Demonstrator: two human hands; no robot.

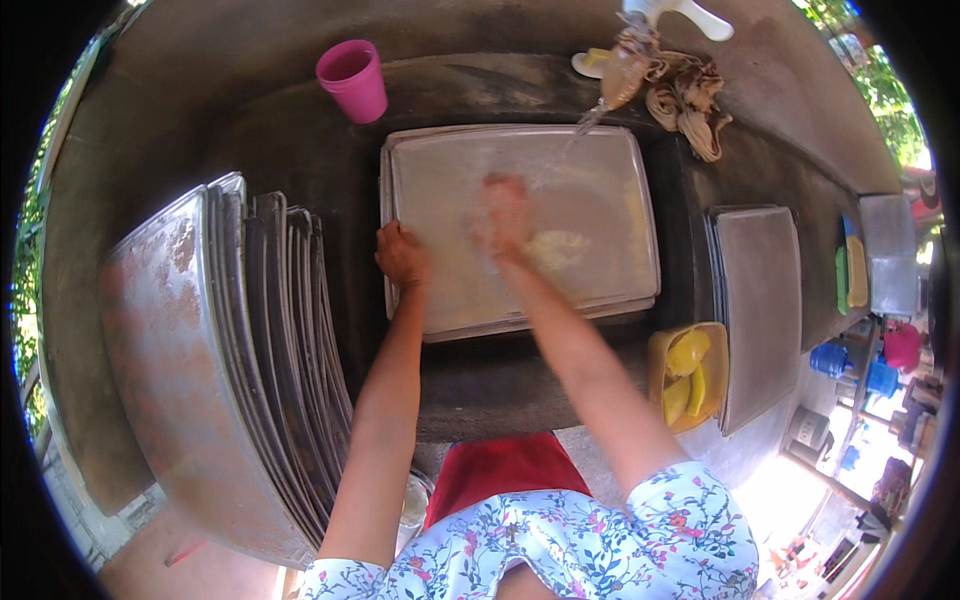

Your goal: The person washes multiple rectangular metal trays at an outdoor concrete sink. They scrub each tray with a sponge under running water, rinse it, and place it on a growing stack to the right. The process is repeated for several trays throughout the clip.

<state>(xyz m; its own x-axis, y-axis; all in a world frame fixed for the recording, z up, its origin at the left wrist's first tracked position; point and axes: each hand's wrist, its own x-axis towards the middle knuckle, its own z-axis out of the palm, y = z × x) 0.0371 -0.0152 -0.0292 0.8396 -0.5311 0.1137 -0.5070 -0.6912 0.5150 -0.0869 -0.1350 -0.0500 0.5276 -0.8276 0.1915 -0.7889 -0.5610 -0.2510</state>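
one stack of shallow rectangular grey metal trays [595,200] lies beneath the hands, its top face wet-looking with pale yellow patches. left hand [402,255]: clasped on the stack's left edge. right hand [508,212]: blurred over the top face; grip cannot be told. dark, stained, concrete-looking basin [475,385] surrounds the grip; green foliage [887,90] stands far to its right.

left hand [402,254]: curled, back upward | right hand [508,215]: blurred, farther forward | arms [385,400]: both extended forward
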